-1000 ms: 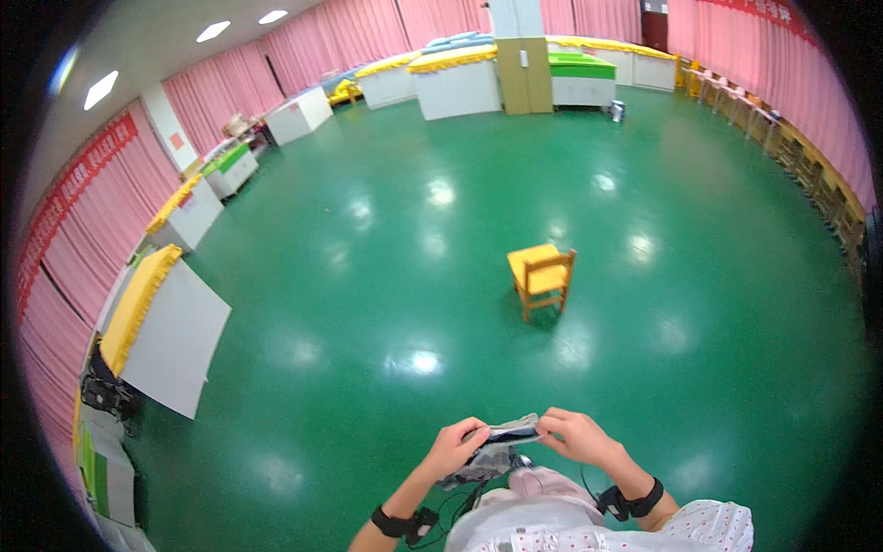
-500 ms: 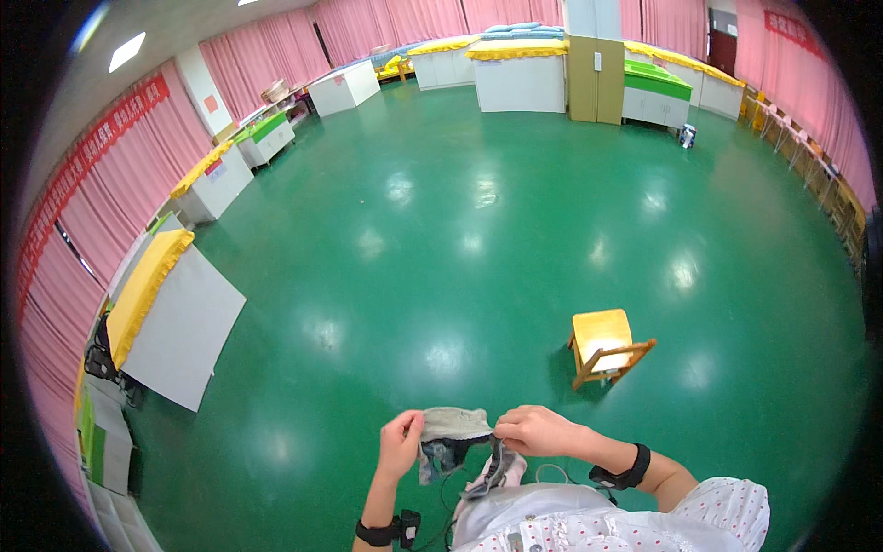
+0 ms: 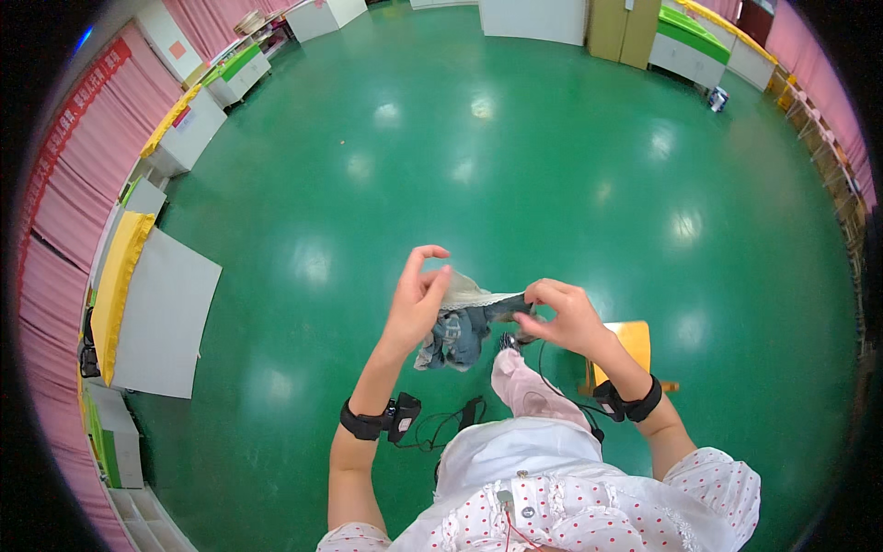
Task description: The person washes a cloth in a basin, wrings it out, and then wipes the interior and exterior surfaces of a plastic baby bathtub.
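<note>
A small grey-blue cloth garment [image 3: 457, 336] with a pale, finely edged band stretches between my two hands in front of my body. My left hand [image 3: 418, 299] is at the band's left end, thumb and forefinger curved around the cloth. At the other end, my right hand [image 3: 566, 317] pinches the band's corner between bent fingers. The darker, printed part of the cloth hangs in folds below the band, nearer my left hand. How the left fingertips grip the cloth is partly hidden.
Just behind my right forearm stands a yellow wooden chair [image 3: 635, 342]. Black straps with small devices sit on both forearms, and a cable [image 3: 428, 437] hangs by my left side. White cabinets line the left, one with a yellow-trimmed top [image 3: 124, 299]. Green floor [image 3: 368, 212] stretches ahead.
Both hands have risen away from my body with the garment held between them. My view has tilted downward, and the chair is now partly behind my right arm.
</note>
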`<state>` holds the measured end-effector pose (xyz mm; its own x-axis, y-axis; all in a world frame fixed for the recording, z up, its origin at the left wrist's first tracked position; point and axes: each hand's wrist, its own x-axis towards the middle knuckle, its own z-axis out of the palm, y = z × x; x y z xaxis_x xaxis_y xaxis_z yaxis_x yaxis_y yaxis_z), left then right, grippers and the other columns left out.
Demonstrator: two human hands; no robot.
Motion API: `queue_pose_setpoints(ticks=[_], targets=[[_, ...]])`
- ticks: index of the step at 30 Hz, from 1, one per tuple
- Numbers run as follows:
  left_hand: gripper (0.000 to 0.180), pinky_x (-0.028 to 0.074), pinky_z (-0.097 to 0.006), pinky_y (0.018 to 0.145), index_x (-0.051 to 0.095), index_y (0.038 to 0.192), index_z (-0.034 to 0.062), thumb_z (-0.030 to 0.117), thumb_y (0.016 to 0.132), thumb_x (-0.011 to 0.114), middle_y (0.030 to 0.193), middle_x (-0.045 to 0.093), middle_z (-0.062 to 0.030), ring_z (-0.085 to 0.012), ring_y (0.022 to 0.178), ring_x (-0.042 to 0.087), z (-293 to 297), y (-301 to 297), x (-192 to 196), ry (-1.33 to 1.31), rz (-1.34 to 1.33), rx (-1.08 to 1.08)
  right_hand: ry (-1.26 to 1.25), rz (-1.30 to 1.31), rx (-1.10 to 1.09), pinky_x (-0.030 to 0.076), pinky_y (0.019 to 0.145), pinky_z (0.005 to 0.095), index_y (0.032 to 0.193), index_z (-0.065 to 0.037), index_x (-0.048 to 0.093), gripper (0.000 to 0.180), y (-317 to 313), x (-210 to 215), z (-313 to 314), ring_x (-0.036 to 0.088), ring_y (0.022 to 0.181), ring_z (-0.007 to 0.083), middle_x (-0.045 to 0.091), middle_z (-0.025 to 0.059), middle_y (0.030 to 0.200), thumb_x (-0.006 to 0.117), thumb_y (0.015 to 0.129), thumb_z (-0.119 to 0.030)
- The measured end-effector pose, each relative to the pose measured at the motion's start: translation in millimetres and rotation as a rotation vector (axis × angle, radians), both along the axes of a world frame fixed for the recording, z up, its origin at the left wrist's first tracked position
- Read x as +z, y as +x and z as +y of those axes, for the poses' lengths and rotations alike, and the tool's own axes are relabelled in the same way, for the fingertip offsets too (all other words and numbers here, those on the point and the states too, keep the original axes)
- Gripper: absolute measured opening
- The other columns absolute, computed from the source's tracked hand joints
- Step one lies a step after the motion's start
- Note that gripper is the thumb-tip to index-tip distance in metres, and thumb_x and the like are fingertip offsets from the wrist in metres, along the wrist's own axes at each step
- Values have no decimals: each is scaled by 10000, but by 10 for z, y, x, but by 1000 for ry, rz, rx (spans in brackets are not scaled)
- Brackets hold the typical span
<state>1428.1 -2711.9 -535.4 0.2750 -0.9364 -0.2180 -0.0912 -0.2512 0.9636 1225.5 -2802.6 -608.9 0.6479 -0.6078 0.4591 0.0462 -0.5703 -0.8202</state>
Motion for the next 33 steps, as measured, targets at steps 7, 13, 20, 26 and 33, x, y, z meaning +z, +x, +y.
queue_pose_setpoints(ticks=[7,13,20,26,33], targets=[[356,449,-358,766,517,984,30,166,696,676,935,595,-156,-332,875,570,-1257,1003,-353,-65,-717,-395,127,42,20,394,509,318,706,-11,456,122,1153,-48,-1638,502,557,246,494,120,633,572,699,-49],[297,445,-318,801,585,990,53,80,700,642,960,616,-105,-240,898,587,-2161,2151,-701,157,-415,-337,143,173,303,366,466,335,701,-18,446,306,2233,-158,-2762,446,494,223,467,110,575,619,770,-260],[303,473,-360,696,595,965,94,28,669,592,888,550,-105,-291,837,570,-3892,3889,-882,-38,-819,-287,-42,632,530,465,675,443,1018,-27,454,405,3833,-795,-4217,572,805,378,571,213,864,611,775,-310],[281,476,-372,694,584,948,124,23,686,564,931,524,-103,-275,842,565,-4982,5054,-1694,16,-1087,-445,46,668,520,457,679,431,883,-29,553,155,4874,-934,-5357,571,772,364,583,188,802,546,763,-126],[287,466,-349,698,559,953,62,-10,676,552,944,536,-115,-260,865,556,-6670,6207,-1741,-154,-997,-287,20,663,348,479,670,436,948,-67,594,236,6059,-1211,-7109,581,788,351,601,162,835,535,722,-105]])
